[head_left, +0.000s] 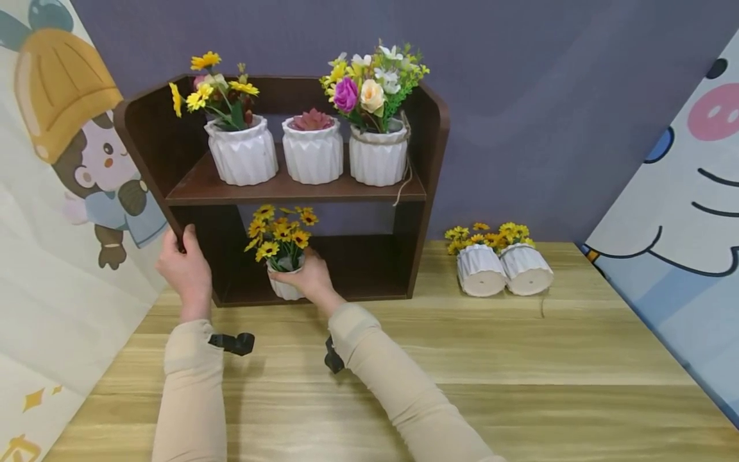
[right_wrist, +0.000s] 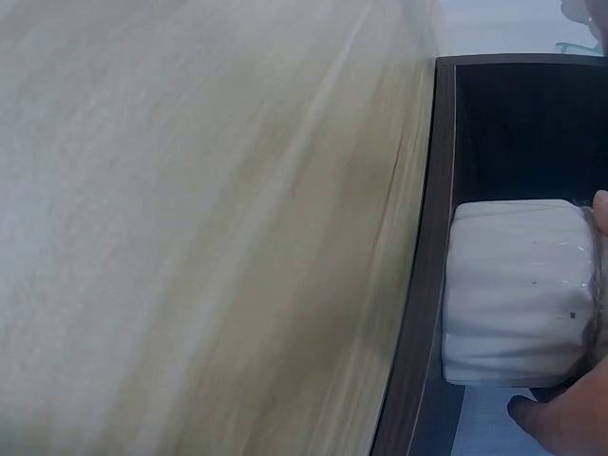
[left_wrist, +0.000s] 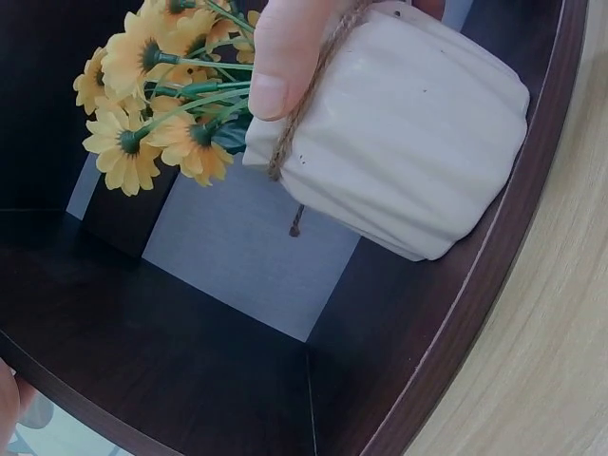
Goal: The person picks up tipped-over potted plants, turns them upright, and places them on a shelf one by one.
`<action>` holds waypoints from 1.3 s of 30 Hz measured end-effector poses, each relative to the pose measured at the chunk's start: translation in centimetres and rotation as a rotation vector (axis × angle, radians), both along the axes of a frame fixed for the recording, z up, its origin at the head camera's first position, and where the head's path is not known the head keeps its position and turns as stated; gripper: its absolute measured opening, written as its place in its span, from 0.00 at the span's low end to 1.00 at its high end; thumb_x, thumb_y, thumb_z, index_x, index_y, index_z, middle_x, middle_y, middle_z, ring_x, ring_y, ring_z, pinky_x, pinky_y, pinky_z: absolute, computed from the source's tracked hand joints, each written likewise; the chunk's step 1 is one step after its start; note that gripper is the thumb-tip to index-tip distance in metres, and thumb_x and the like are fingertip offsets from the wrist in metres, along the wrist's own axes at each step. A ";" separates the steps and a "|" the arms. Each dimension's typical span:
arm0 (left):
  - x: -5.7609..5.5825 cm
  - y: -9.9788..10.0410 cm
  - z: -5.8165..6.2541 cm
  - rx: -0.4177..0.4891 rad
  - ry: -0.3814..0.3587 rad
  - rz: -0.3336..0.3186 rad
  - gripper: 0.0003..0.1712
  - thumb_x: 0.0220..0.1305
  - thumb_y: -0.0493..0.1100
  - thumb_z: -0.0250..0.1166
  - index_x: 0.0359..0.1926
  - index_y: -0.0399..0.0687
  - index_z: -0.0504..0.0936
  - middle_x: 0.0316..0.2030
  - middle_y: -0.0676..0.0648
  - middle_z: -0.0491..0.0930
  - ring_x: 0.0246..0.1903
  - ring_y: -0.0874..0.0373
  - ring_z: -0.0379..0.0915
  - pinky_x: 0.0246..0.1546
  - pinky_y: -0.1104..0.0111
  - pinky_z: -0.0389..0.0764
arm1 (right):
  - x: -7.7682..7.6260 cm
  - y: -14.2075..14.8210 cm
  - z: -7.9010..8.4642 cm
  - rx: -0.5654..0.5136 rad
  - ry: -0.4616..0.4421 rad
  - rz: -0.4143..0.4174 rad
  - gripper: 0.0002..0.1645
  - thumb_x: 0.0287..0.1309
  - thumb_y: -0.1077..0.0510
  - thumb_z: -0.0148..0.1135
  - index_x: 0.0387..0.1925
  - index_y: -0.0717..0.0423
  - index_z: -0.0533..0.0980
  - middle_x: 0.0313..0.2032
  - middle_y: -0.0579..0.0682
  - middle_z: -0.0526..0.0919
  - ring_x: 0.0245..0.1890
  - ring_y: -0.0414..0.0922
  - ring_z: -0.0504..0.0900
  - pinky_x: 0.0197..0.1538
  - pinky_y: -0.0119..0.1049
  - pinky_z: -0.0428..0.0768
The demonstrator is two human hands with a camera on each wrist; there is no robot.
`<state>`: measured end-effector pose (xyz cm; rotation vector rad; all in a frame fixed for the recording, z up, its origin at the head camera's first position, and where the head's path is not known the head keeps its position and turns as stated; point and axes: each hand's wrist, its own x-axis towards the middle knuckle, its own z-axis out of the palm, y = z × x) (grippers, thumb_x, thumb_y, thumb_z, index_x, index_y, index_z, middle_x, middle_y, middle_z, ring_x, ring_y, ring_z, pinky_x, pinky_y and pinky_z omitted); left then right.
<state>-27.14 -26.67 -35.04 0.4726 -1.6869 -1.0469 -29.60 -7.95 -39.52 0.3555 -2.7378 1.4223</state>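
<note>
My left hand (head_left: 187, 269) grips the front edge of the left side panel of a dark brown two-tier shelf (head_left: 300, 191), thumb on the inner side. In the lower compartment, my right hand (head_left: 314, 279) holds a white ribbed flowerpot (left_wrist: 408, 142) with yellow artificial sunflowers (head_left: 281, 232) around its rim. Brown twine (left_wrist: 318, 81) circles the pot just under the rim, beside the right thumb (left_wrist: 282, 66). The pot's base sits at the bottom board's front edge in the right wrist view. In the left wrist view, only a bit of my left hand shows at lower left.
On the upper tier stand a pot of mixed yellow flowers (head_left: 242, 154), a red succulent pot (head_left: 313, 151) and a rose bouquet pot (head_left: 378, 157). Two more sunflower pots (head_left: 482, 273) lie on their sides on the wooden table (head_left: 519, 359), right of the shelf.
</note>
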 end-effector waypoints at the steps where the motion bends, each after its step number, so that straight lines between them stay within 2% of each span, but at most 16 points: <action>1: 0.1 0.0 0.0 -0.003 0.001 0.003 0.19 0.62 0.51 0.54 0.33 0.39 0.78 0.34 0.43 0.80 0.26 0.66 0.63 0.31 0.76 0.60 | 0.0 -0.1 0.0 -0.004 -0.003 0.006 0.52 0.38 0.37 0.69 0.64 0.49 0.59 0.57 0.50 0.70 0.58 0.49 0.69 0.56 0.40 0.69; 9: 0.3 0.1 0.1 -0.019 -0.017 0.013 0.18 0.62 0.51 0.54 0.32 0.39 0.78 0.33 0.43 0.79 0.27 0.60 0.63 0.30 0.75 0.60 | -0.5 -0.6 -0.1 -0.012 -0.002 0.016 0.52 0.38 0.37 0.69 0.64 0.48 0.58 0.59 0.50 0.69 0.59 0.48 0.68 0.57 0.40 0.69; 16: 0.1 0.0 0.0 -0.010 0.001 -0.003 0.18 0.62 0.52 0.54 0.33 0.40 0.78 0.36 0.44 0.80 0.31 0.51 0.68 0.32 0.72 0.61 | -0.8 -1.0 -0.2 -0.040 -0.002 0.026 0.52 0.39 0.38 0.69 0.64 0.48 0.59 0.59 0.50 0.68 0.59 0.48 0.67 0.58 0.40 0.68; 25: 0.1 0.0 -0.1 -0.020 0.005 0.018 0.18 0.62 0.51 0.55 0.31 0.39 0.78 0.31 0.43 0.78 0.25 0.65 0.60 0.30 0.75 0.59 | -0.8 -1.6 -0.2 -0.043 -0.040 0.010 0.54 0.39 0.37 0.68 0.66 0.47 0.56 0.62 0.50 0.65 0.61 0.49 0.64 0.59 0.41 0.67; 31: 0.1 0.0 -0.1 -0.005 0.007 0.006 0.16 0.61 0.50 0.56 0.32 0.40 0.78 0.33 0.43 0.79 0.25 0.69 0.61 0.30 0.76 0.60 | -1.0 -1.8 0.1 -0.012 -0.085 0.004 0.57 0.38 0.35 0.67 0.67 0.48 0.54 0.64 0.51 0.61 0.63 0.51 0.61 0.59 0.42 0.66; 39: 0.1 0.1 -0.1 -0.010 -0.001 0.008 0.17 0.61 0.51 0.55 0.33 0.41 0.78 0.32 0.44 0.79 0.25 0.68 0.61 0.30 0.77 0.59 | -1.3 -2.2 0.5 0.026 -0.092 0.018 0.56 0.40 0.35 0.66 0.68 0.48 0.52 0.65 0.51 0.60 0.64 0.50 0.61 0.61 0.40 0.64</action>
